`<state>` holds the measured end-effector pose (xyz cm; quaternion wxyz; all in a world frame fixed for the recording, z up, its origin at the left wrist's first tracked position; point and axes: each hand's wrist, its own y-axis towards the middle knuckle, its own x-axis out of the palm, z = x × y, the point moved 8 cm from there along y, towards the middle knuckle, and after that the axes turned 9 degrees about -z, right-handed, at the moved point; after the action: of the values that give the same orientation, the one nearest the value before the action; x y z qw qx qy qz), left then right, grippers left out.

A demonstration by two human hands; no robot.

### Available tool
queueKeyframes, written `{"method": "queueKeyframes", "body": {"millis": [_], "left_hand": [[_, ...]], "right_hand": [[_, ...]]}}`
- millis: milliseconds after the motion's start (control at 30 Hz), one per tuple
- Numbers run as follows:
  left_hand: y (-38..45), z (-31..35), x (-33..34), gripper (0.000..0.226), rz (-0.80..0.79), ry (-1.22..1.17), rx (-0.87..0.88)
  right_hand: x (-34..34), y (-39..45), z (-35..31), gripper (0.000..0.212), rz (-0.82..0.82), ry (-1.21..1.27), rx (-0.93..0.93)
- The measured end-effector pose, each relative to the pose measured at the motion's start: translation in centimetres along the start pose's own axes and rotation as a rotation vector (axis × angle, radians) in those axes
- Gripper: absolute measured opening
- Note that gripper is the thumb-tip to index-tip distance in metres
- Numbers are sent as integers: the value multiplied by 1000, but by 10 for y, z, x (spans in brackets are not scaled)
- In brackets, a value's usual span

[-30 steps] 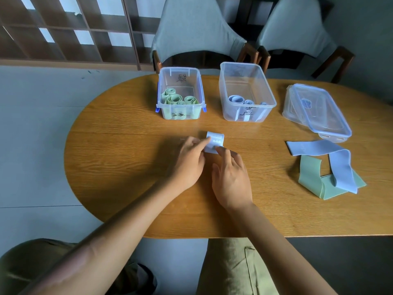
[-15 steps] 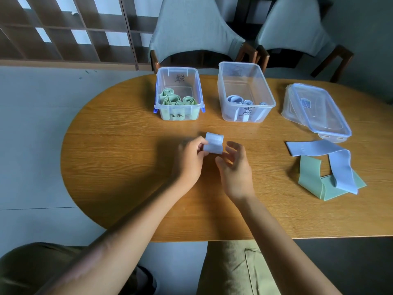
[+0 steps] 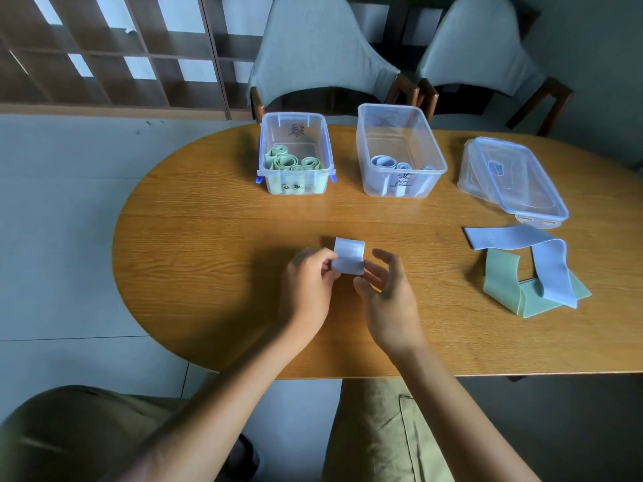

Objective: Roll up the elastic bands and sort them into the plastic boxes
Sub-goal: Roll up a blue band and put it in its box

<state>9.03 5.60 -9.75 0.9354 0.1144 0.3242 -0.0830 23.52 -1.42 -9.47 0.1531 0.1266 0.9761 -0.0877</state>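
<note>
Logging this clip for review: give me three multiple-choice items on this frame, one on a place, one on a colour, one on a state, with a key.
1. Where is the rolled blue band?
A. in the left box
B. in the left hand, above the table
C. under the lids

2. What colour are the rolls in the left box?
A. green
B. blue
C. red

3. How is the right hand?
A. a tight fist
B. flat on the table
C. fingers loosely spread beside the roll

Key:
1 B, the left fingers pinch the roll's left edge over the wood.
2 A, green rolls stand inside it, while the blue ones sit in the right box.
3 C, its fingers curve apart next to the roll; whether they touch it cannot be told.
</note>
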Motion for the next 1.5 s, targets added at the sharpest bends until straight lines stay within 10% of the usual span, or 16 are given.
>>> {"method": "queueKeyframes", "body": {"millis": [733,1100,1500], "left_hand": [[-44,15,-2,46,-49,-281,-297],[-42,24,0,43,-46,188,79],[-19,9,10,59,-188,490,91]], "right_hand": [[6,-21,-10,44,-63,-215,-35],[10,-8,-8,47,-84,-624,-277],[16,-1,-13,50,-51,-823,-383]]}}
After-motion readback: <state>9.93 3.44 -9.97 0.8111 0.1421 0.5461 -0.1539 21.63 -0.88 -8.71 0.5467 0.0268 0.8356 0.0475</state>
